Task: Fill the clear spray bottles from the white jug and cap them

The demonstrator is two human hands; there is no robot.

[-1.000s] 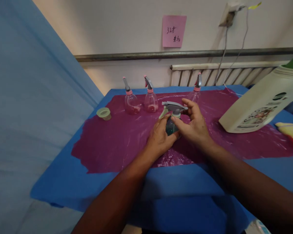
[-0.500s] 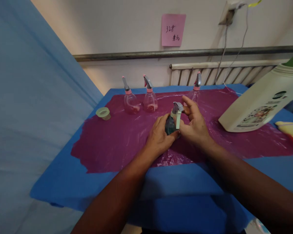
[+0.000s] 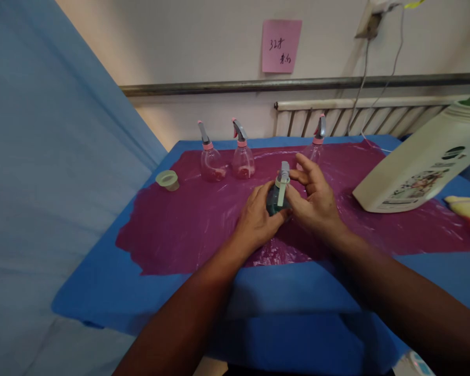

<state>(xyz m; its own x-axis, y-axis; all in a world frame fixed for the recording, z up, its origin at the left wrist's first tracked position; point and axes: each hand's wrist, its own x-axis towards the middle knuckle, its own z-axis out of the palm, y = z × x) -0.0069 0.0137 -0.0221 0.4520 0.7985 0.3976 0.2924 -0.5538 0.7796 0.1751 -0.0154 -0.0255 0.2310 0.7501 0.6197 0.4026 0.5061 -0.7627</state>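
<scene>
on the blue table point(image 3: 141, 297), over the purple sheet point(image 3: 172, 224), the cream jug point(image 3: 411, 172) stands at three o'clock from our hands. our left hand point(image 3: 254, 214) wraps the green spray bottle point(image 3: 273, 202) from nine; our right hand point(image 3: 317, 201), fingers loosely spread, meets it from three. whether we pinch the spray head point(image 3: 284, 168), we cannot tell. we'd best keep the body firm, upright.

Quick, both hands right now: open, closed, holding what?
Left hand: closed around the dark green spray bottle.
Right hand: fingers partly open at its spray head; any firm grip can't be told.
</scene>
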